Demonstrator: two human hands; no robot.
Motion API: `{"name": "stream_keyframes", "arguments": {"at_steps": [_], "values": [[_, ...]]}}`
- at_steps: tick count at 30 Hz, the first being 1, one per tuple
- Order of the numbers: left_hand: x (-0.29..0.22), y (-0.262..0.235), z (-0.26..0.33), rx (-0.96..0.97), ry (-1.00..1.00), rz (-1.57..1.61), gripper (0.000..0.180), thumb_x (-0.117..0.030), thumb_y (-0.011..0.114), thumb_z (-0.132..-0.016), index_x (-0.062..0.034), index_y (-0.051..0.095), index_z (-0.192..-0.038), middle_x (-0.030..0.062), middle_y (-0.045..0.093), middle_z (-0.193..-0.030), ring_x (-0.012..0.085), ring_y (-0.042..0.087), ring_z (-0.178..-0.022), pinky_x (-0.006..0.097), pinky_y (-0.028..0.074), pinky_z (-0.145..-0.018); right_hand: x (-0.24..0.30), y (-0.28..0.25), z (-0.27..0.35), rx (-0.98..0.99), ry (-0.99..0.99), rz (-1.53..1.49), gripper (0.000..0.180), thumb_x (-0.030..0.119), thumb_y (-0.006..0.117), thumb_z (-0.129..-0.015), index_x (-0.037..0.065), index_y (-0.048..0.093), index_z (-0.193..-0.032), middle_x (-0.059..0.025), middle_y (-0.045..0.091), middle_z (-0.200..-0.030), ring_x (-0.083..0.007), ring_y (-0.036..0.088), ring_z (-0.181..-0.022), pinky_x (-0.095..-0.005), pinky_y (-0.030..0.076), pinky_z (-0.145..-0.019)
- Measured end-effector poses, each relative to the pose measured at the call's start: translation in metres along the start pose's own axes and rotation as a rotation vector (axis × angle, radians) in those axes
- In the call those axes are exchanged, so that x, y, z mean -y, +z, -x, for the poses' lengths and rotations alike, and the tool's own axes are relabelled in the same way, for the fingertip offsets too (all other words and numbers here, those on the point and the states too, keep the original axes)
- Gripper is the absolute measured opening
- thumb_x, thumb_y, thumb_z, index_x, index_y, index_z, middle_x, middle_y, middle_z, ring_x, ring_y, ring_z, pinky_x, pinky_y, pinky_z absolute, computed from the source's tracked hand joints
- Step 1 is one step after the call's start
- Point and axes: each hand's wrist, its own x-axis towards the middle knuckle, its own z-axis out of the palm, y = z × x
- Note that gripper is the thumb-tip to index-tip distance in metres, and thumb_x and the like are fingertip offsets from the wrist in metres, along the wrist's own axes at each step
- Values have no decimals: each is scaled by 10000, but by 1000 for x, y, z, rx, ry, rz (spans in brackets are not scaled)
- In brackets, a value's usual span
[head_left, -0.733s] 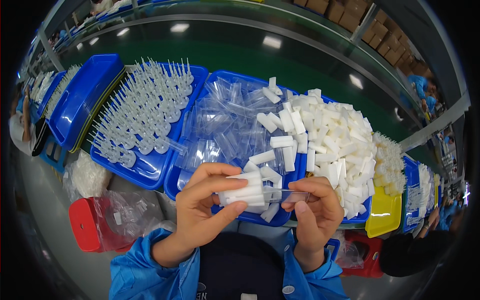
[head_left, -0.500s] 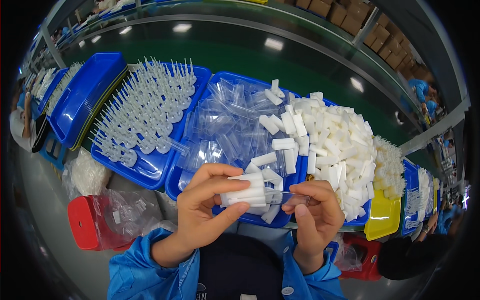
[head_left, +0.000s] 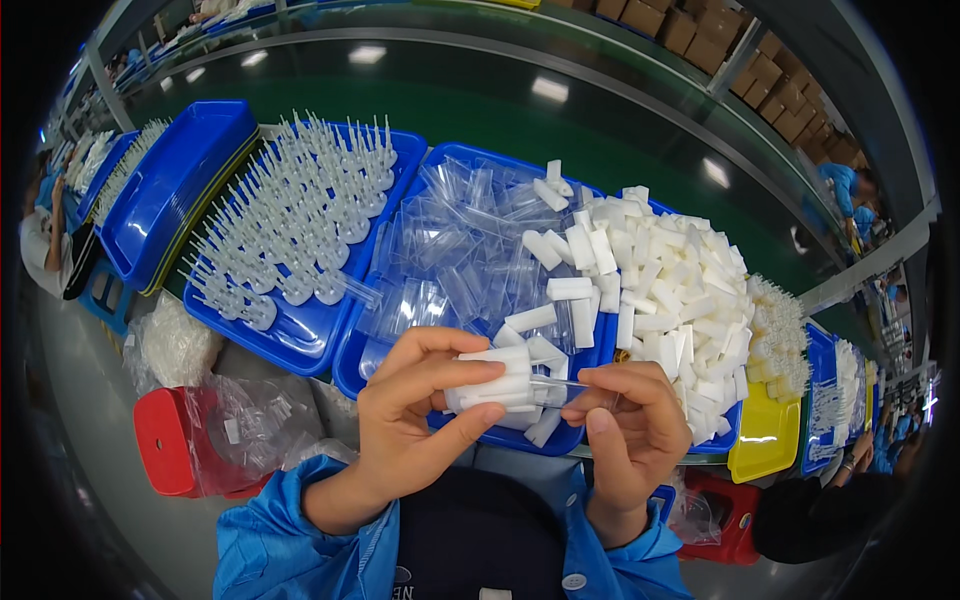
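Observation:
My left hand (head_left: pixel 410 400) is closed round several white foam-like blocks (head_left: pixel 505 376), bunched side by side. From their right end sticks out a clear plastic piece (head_left: pixel 560 393), apparently a tube or sleeve. My right hand (head_left: pixel 635 410) pinches this piece's far end between thumb and fingers. Both hands are in front of a blue tray (head_left: pixel 350 372) that holds loose clear plastic pieces (head_left: pixel 440 245) like those in my fingers. White blocks (head_left: pixel 680 300) are heaped at the right, and some have spilled over onto the clear pieces.
At the left a blue tray (head_left: pixel 320 345) carries rows of upright pale spiked parts (head_left: pixel 300 210). Beyond it leans a stack of blue trays (head_left: pixel 180 190). A yellow tray (head_left: pixel 765 440) lies to the right. Red stools (head_left: pixel 165 445) stand low, with plastic bags on the left one.
Both hands keep their grip and stay almost in place. The clear piece and right fingertips have shifted slightly toward the white blocks.

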Motion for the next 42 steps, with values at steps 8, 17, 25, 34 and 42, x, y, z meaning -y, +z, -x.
{"name": "stream_keyframes", "arguments": {"at_steps": [8,17,25,34,42], "values": [[5,-7,0,83,139,-179,296,45,747,-762,30,702,-1054,170,558,-1179,253,642,-1025,301,545,-836,-4,4,0,-53,6,-46,191,-81,578,-834,-112,631,-1015,-183,599,-988,-195,658,-793,-272,557,-711],[6,-9,4,131,104,-173,456,72,716,-758,42,623,-1203,273,520,-1322,338,620,-1115,367,526,-900,-17,4,4,-12,108,-106,541,-48,671,-789,-84,449,-1281,-223,593,-1132,-207,639,-942,-304,527,-825],[19,9,10,9,402,-558,518,65,754,-725,72,589,-1215,310,555,-1270,401,608,-1128,380,537,-886,-10,37,4,-94,-104,571,950,276,885,-584,-36,408,-1344,-197,384,-1218,-343,395,-1138,-434,350,-953],[26,5,17,-22,299,-468,644,20,771,-762,122,455,-1314,299,549,-1280,345,603,-1135,379,568,-859,-15,33,1,21,-47,688,834,374,858,-565,-1,552,-1244,-101,520,-1050,-254,469,-1016,-420,308,-926],[32,0,10,-28,395,-538,661,40,758,-761,129,431,-1328,307,531,-1295,357,597,-1136,386,575,-848,-21,48,4,-66,-274,811,718,371,838,-593,19,614,-1178,-64,574,-971,-221,535,-954,-445,276,-986]]}}
